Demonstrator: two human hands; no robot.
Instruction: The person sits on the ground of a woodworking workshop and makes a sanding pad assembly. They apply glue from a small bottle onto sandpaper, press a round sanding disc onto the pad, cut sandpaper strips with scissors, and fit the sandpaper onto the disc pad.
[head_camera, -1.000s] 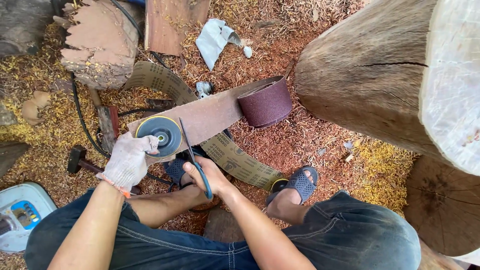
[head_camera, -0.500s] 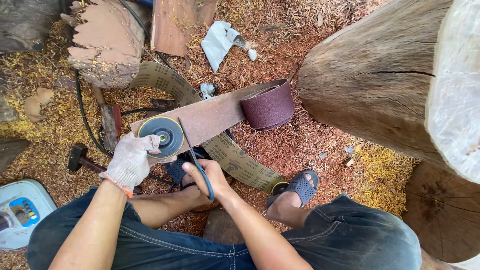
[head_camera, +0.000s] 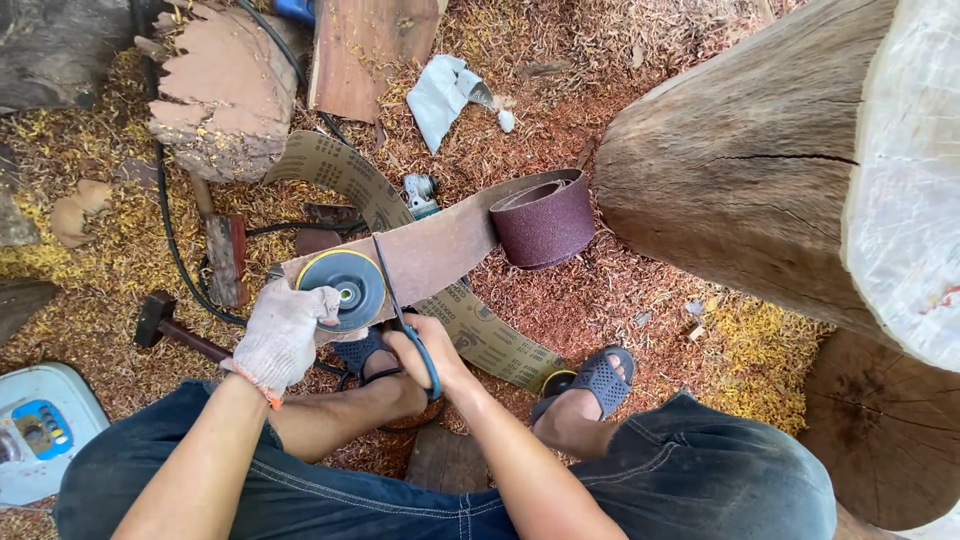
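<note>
**Sanding disc held on abrasive strip, scissors at its right edge**

The left hand, in a white knit glove, has its fingers closed on the near-left rim of a round grey sanding disc, pressing it flat against the pale back of a sandpaper strip. The disc sits at the left end of the strip, just far of the person's knees. The right hand is bare; its fingers are wrapped through the blue handles of a pair of scissors. The blades point away from the person and run along the right edge of the disc, across the strip (how far the blades are parted cannot be told).

The strip runs right and far to a maroon sandpaper roll, which lies on the sawdust floor just beside a large log at the right. A second, tan abrasive belt passes under the strip, running from far left to near right.

Surroundings: 1 hammer lies left of the gloved hand, a black cable curves past it, and a rough wood slab sits at far left. A blue sandal shows on the right foot. A white and blue device lies at near left.
</note>
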